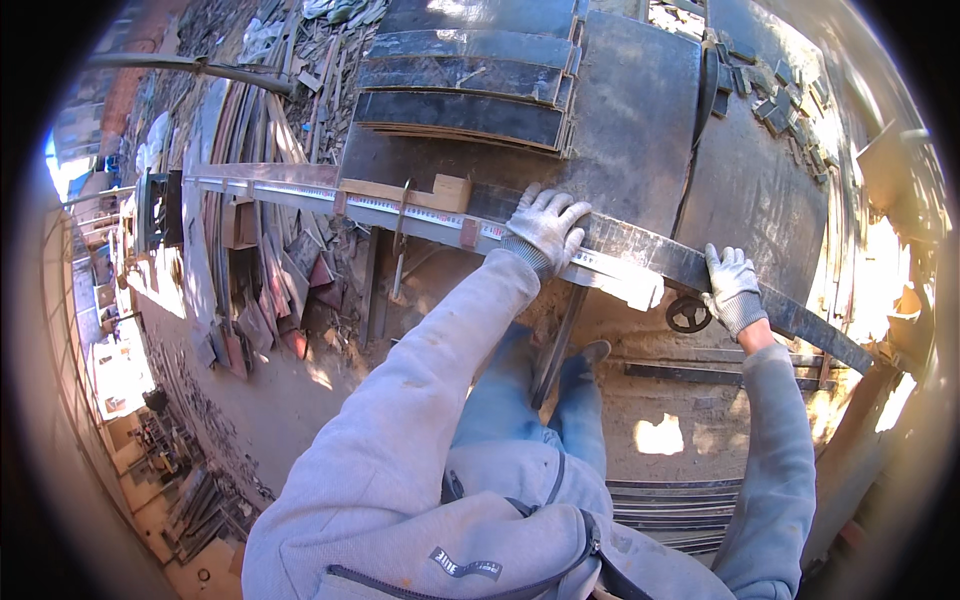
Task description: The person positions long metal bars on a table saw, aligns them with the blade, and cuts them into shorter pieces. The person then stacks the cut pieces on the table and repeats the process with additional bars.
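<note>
A long, narrow dark board strip (640, 243) lies across the near side of the dark work surface, its right end (830, 340) reaching far to the right. My left hand (545, 228), in a pale knit glove, lies on the strip with fingers spread. Farther right, my gloved right hand (734, 288) grips the strip, fingers across its top and thumb by the near edge. Along the near side runs a metal rail with a white measuring tape (400, 208). Left of my left hand, a small wooden block (452, 192) sits at the rail beside a metal clamp (401, 240).
Stacked dark boards (460, 115) lie beyond the rail, next to a large dark panel (635, 120). Small dark offcuts (775, 105) are scattered at the far right. Scrap strips (275, 250) are heaped at left. A handwheel (688, 314) sits below the table edge.
</note>
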A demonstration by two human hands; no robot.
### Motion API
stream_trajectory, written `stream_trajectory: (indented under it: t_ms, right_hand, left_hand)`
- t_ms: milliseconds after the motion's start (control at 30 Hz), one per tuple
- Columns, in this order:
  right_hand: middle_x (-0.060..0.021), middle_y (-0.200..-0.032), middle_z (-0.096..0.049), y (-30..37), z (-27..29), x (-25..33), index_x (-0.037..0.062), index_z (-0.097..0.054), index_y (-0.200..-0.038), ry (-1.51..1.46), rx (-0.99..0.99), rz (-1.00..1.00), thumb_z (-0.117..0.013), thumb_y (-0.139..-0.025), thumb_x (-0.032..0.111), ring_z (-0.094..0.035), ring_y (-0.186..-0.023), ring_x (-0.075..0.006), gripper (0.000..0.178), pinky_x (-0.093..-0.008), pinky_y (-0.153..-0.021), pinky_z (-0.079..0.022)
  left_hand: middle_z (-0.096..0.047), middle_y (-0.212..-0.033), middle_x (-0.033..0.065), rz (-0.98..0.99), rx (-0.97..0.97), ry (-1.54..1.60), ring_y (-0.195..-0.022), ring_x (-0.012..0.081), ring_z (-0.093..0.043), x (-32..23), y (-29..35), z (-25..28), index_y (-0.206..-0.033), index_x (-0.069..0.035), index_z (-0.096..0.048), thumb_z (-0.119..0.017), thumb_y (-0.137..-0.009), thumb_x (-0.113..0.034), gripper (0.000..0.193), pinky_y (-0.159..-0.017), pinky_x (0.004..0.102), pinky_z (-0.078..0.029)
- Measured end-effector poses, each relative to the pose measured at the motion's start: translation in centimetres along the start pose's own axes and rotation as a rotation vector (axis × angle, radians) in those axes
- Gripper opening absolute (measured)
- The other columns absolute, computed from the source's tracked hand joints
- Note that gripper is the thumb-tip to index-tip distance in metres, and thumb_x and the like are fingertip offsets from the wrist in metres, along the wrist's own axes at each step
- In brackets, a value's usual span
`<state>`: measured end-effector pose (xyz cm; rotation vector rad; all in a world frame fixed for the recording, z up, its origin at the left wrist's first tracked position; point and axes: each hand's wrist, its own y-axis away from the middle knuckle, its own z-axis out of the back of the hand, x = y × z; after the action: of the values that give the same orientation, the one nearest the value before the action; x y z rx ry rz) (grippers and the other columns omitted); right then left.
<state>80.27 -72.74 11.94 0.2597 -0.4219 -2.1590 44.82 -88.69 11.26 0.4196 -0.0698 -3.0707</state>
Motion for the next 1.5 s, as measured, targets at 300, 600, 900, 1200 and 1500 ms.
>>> stream_trajectory:
  t_ms: [300, 600, 900, 1200, 1500]
  right_hand:
    - [-0.0170, -0.115, -0.066, -0.3, 1.0, 0.5, 0.0013, -0.063, -0.124, -0.028, -0.080, 0.005, -0.089, -0.069, 0.026, -0.064, -0.109, -0.0348, 0.065, -0.0481, -0.087, -0.051]
    - [-0.0229, -0.146, -0.058, 4.6, -0.9, -3.6, 0.0017, -0.044, -0.161, -0.139, -0.121, -0.078, -0.092, -0.078, 0.042, -0.054, -0.137, -0.0397, 0.104, -0.0502, -0.117, -0.042]
    - [-0.0180, -0.130, -0.061, 8.0, -5.5, -6.4, 0.0092, -0.049, -0.160, -0.156, -0.223, -0.167, -0.093, -0.078, 0.028, -0.058, -0.123, -0.0398, 0.094, -0.0484, -0.110, -0.047]
    - [-0.0229, -0.131, -0.063, 8.0, -5.3, -4.9, 0.0091, -0.051, -0.159, -0.125, -0.181, -0.272, -0.091, -0.081, 0.027, -0.060, -0.124, -0.0414, 0.089, -0.0477, -0.108, -0.052]
    - [-0.0258, -0.141, -0.060, 6.9, -5.3, -3.9, 0.0104, -0.045, -0.163, -0.087, -0.173, -0.388, -0.089, -0.085, 0.031, -0.058, -0.133, -0.0413, 0.091, -0.0489, -0.114, -0.049]
  left_hand:
    - [-0.067, -0.137, 0.0136, -0.039, -0.120, 0.066, -0.136, 0.0360, -0.058, -0.2, -0.2, 0.2, -0.137, -0.014, -0.066, -0.067, -0.099, -0.032, 0.043, -0.126, 0.0597, -0.033]
    - [-0.067, -0.135, 0.0128, -0.034, -0.086, 0.022, -0.132, 0.0361, -0.059, -0.4, -0.9, 0.6, -0.137, -0.015, -0.067, -0.068, -0.096, -0.029, 0.043, -0.123, 0.0561, -0.036]
    - [-0.067, -0.138, 0.0116, -0.001, -0.062, -0.052, -0.136, 0.0324, -0.057, -0.6, -0.6, 0.4, -0.140, -0.017, -0.067, -0.062, -0.100, -0.033, 0.044, -0.128, 0.0534, -0.032]
    - [-0.069, -0.136, 0.0104, -0.005, -0.112, -0.100, -0.133, 0.0312, -0.059, -0.2, -0.8, -0.5, -0.134, -0.017, -0.072, -0.059, -0.101, -0.031, 0.039, -0.123, 0.0485, -0.037]
    - [-0.072, -0.129, 0.0093, 0.004, -0.191, -0.062, -0.127, 0.0302, -0.063, -0.2, -1.0, -0.6, -0.126, -0.018, -0.078, -0.061, -0.100, -0.030, 0.033, -0.117, 0.0457, -0.043]
